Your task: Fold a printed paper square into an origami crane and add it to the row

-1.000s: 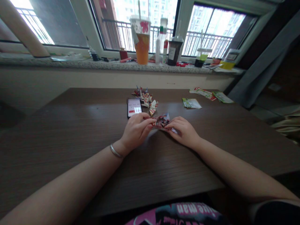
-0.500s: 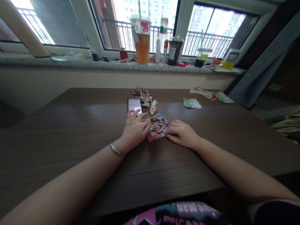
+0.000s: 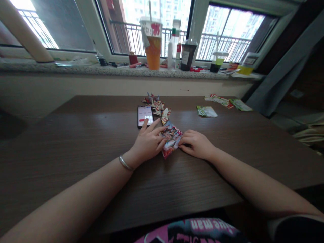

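A folded, colourfully printed sheet of paper [image 3: 172, 135] lies on the table between my hands, one point toward me. My left hand [image 3: 148, 140], a silver bangle at its wrist, rests with fingers spread; its thumb and some fingers lie on the paper's left side. My right hand [image 3: 193, 143] is closed at the paper's right corner, fingertips and thumb pinching it. Just beyond my left fingertips lies a phone [image 3: 145, 114] with a lit screen. Several folded paper pieces [image 3: 159, 107] in red and white are heaped beside the phone.
A stack of green and white paper slips [image 3: 207, 111] lies at the back right, with more printed slips [image 3: 221, 100] behind it. On the windowsill [image 3: 113, 70] stand a large cup of orange drink [image 3: 153, 50], a clear bottle [image 3: 173, 49] and a dark drink cup [image 3: 188, 55].
The paper has turned slightly, its near point shifting toward me and right. My left hand has drawn back from the phone and its fingers have moved further onto the paper. My right hand stays.
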### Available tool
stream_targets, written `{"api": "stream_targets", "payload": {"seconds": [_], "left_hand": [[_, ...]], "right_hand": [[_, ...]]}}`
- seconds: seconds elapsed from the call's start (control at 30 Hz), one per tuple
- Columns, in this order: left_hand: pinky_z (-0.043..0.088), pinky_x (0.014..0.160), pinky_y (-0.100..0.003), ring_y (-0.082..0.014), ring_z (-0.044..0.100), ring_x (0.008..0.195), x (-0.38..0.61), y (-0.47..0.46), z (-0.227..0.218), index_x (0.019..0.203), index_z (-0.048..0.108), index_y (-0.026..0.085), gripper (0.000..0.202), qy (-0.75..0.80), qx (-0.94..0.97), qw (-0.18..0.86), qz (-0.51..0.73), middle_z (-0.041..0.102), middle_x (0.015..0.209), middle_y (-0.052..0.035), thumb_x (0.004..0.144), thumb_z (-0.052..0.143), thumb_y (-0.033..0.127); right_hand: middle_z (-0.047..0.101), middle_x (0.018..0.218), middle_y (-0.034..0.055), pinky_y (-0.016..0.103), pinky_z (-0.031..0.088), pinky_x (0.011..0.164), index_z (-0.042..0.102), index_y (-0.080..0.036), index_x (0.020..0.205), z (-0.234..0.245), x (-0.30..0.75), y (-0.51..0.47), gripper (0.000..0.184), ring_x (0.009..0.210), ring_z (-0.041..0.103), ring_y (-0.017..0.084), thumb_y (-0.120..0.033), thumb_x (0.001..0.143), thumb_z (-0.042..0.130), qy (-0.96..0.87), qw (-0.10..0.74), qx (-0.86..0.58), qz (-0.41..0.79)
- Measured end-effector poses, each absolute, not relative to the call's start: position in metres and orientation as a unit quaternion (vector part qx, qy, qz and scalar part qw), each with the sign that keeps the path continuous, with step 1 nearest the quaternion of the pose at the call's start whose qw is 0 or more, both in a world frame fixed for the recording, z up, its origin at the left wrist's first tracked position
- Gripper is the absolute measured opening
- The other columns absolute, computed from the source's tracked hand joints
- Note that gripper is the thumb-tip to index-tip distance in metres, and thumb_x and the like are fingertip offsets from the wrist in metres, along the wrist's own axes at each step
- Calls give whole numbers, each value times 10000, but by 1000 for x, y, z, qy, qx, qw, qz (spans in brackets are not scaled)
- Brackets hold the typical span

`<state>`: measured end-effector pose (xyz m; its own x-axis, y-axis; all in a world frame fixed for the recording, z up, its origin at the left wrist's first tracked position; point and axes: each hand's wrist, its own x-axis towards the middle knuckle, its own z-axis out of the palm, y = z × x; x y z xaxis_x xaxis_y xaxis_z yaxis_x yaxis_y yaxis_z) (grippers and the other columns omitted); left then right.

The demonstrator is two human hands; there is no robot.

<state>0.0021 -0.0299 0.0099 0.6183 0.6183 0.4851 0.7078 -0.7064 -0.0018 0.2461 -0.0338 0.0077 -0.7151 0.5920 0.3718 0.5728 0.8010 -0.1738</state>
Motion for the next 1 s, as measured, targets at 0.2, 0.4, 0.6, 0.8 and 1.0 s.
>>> {"api": "stream_targets", "payload": {"seconds": [0.2, 0.4, 0.6, 0.8, 1.0], "left_hand": [[13, 1174, -573, -256, 454, 1308, 1, -28, 9, 1026, 719, 268, 285, -276, -933, 22, -229, 715, 1079, 5, 939, 447, 266], [20, 1184, -529, -223, 515, 1240, 0, -29, 12, 999, 713, 267, 282, -236, -951, -7, -200, 721, 1055, 15, 938, 438, 248], [226, 1155, -460, -176, 647, 958, 2, -30, 15, 921, 708, 206, 306, -225, -954, 5, -199, 736, 919, -18, 933, 403, 223], [460, 898, -384, -185, 634, 798, 3, -30, 17, 846, 700, 181, 356, -234, -953, 41, -189, 701, 786, -45, 954, 372, 271], [484, 831, -326, -185, 635, 866, 3, -30, 19, 842, 694, 187, 354, -233, -957, -15, -170, 698, 862, -58, 969, 398, 334]], "right_hand": [[674, 835, 40, 310, 449, 800, 681, -216, 885, 7, 247, -33, 113, 847, 568, 183, -248, 879, 573, -919, 208, -333, 30], [672, 821, 34, 311, 454, 798, 678, -220, 875, 8, 246, -34, 113, 841, 572, 182, -253, 881, 570, -919, 210, -331, 41], [664, 821, 36, 313, 452, 781, 680, -224, 883, 9, 246, -32, 114, 832, 573, 183, -247, 879, 569, -917, 200, -342, 42], [655, 805, 39, 314, 448, 781, 678, -210, 854, 10, 245, -32, 122, 818, 570, 182, -245, 884, 565, -915, 194, -351, 41], [665, 868, 53, 346, 457, 821, 695, -208, 870, 6, 244, -30, 126, 874, 567, 193, -242, 885, 575, -907, 219, -357, 38]]}}
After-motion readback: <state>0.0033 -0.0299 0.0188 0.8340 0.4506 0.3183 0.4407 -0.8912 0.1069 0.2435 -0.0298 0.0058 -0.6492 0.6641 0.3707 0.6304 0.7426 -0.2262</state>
